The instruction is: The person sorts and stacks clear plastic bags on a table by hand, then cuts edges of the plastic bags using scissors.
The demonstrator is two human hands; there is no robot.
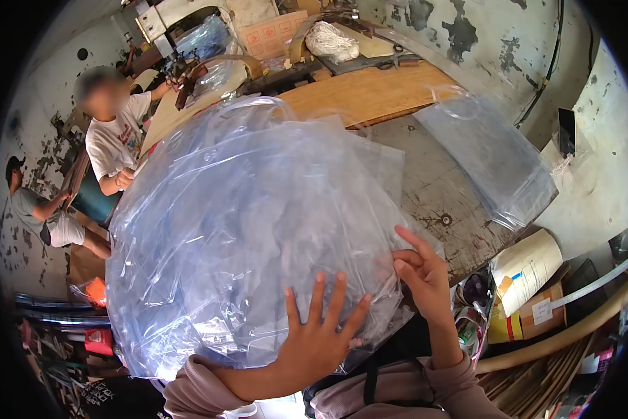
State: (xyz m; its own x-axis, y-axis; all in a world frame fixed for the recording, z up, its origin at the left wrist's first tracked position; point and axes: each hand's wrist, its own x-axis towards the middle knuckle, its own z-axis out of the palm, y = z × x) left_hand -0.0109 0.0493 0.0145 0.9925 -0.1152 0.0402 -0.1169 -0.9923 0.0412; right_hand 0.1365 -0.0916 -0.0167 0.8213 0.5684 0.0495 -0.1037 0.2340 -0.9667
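A large, loose pile of clear plastic bags (258, 188) covers most of the table in front of me, glossy and wrinkled. At its near edge my left hand (317, 339) lies flat on the plastic with fingers spread. My right hand (424, 279) is at the pile's right edge, its index finger stretched out while the thumb and middle finger close on the thin plastic there. Clear loop handles show at the far end of the pile. Another flat stack of clear plastic bags (488, 157) lies at the table's right side.
Scissors (400, 59) and a bundle of white cord (331, 40) lie beyond a wooden board (370, 94). Two people are at the left, one in a white shirt (115, 143) beside a machine. A phone (567, 130) is by the right wall, above cardboard boxes (543, 307).
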